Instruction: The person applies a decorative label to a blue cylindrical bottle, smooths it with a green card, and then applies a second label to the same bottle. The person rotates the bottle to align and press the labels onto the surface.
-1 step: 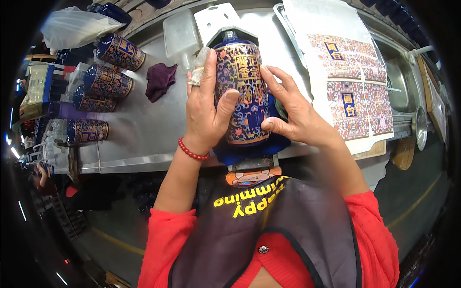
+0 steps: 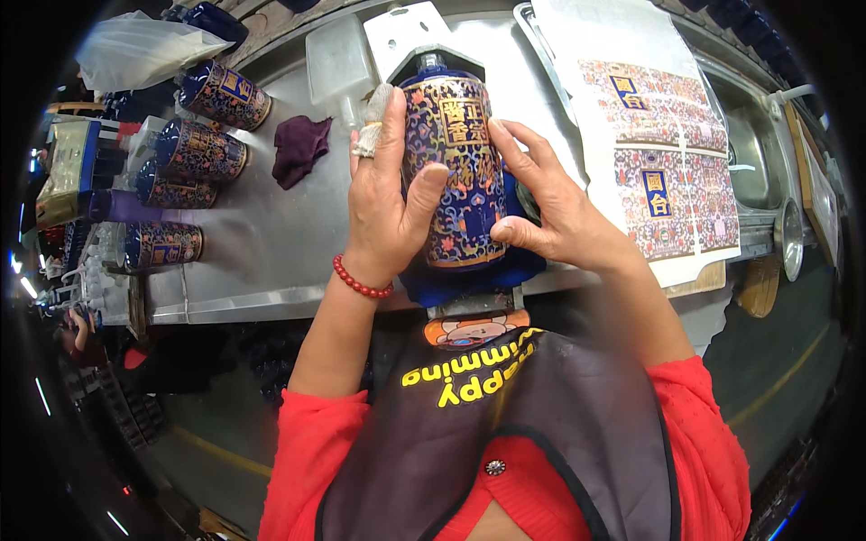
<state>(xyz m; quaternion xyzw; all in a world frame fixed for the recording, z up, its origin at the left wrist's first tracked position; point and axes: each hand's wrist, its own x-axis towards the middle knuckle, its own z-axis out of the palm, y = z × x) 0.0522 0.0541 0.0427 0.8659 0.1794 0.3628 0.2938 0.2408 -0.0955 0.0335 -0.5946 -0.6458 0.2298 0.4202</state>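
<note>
A dark blue bottle (image 2: 465,194) with a colourful floral wrap and gold panels lies in front of me, its neck pointing away, over a blue cloth (image 2: 424,281). Against its left side presses my left hand (image 2: 390,194), thumb across the printed face; a whitish wrap (image 2: 372,122) covers part of its fingers. From the right, my right hand (image 2: 550,198) grips the bottle, fingers on the upper edge and thumb lower down. Behind the bottle's neck stands a dark angular support (image 2: 465,65). The bottle's underside is hidden.
Several similar bottles (image 2: 203,151) stand at the left, near a crumpled purple cloth (image 2: 300,151). Printed floral label sheets (image 2: 663,194) lie at the right, beside a metal sink (image 2: 758,158). A translucent container (image 2: 338,63) sits behind my left hand on the metal table (image 2: 262,261).
</note>
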